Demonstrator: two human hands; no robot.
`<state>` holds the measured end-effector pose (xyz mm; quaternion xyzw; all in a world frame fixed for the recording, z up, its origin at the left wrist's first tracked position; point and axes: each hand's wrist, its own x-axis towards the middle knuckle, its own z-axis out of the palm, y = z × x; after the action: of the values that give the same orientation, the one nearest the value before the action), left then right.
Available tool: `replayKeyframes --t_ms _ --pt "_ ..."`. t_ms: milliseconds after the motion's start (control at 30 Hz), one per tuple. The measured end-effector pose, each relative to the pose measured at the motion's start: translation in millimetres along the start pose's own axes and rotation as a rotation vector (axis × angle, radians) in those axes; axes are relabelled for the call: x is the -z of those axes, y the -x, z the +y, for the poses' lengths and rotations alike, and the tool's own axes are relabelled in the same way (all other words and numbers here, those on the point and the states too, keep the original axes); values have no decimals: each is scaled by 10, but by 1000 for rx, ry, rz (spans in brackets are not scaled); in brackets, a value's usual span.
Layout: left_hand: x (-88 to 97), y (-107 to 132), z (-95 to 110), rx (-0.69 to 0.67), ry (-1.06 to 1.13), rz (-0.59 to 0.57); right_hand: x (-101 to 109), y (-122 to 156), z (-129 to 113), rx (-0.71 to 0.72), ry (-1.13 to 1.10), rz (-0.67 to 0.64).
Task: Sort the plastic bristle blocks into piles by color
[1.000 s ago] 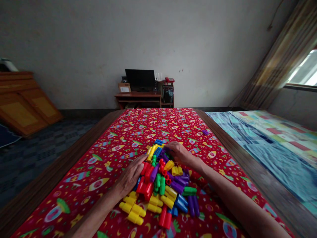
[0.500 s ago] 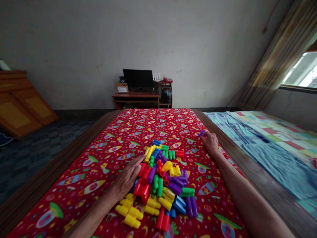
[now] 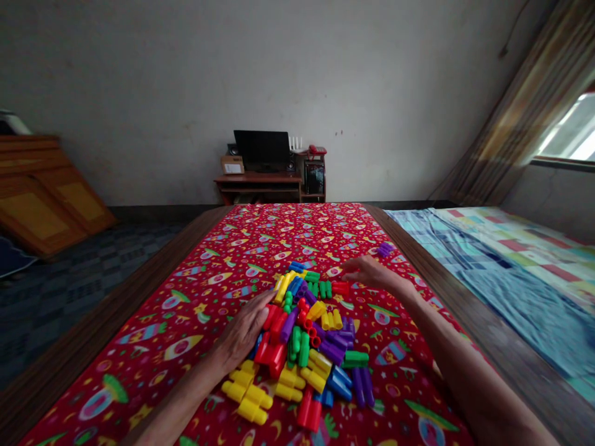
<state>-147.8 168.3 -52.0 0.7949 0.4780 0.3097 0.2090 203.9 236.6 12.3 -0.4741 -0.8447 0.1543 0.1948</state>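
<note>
A heap of plastic peg blocks [image 3: 304, 337] in yellow, red, green, blue and purple lies on a red rocket-print cloth [image 3: 195, 297]. My left hand [image 3: 244, 331] rests flat against the heap's left side, fingers stretched out on red and yellow pieces. My right hand [image 3: 369, 272] hovers just right of a red block [image 3: 341, 287] at the heap's far edge, fingers extended toward it. A lone purple block [image 3: 385, 249] sits apart, beyond my right hand, near the cloth's right edge.
The cloth covers a wooden table with a bare brown border [image 3: 446, 279]. A bed with a patchwork sheet [image 3: 511, 260] runs along the right. A desk with a monitor [image 3: 264, 155] stands at the far wall; a wooden cabinet [image 3: 51, 192] is at left.
My right hand left the heap, reached out to the lone purple block near the right edge, then came back left toward the red block. The purple block stays put. My left hand has not moved.
</note>
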Motion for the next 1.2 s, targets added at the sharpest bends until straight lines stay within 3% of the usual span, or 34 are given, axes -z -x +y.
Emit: replayKeyframes --t_ms 67,133,267,433,500,567,700,867,967,1067,1200 --pt "-1 5 5 3 10 -5 -67 4 -162 70 42 -127" --pt "-2 5 7 1 24 -10 -154 9 -199 59 165 -74" --pt "-3 -5 2 -8 36 -16 -303 -59 31 -24 245 154" --pt "4 -12 4 -9 35 -26 -426 -165 359 -126 118 628" --pt "10 -8 15 -11 37 -25 -434 -162 379 -106 78 676" --pt "14 -3 23 -9 37 -23 -408 -146 333 -95 77 628" --pt "10 1 14 -5 36 -33 -342 -129 132 -74 104 392" --pt "-4 -1 -5 -2 45 -37 -401 -189 -199 108 25 234" --pt "-5 -6 1 -5 39 -33 -457 -290 -405 174 6 49" --pt "1 -10 20 -11 29 -20 -500 -408 -544 104 98 -54" --pt "31 -10 84 -2 21 -22 -524 -469 -552 -39 160 -6"
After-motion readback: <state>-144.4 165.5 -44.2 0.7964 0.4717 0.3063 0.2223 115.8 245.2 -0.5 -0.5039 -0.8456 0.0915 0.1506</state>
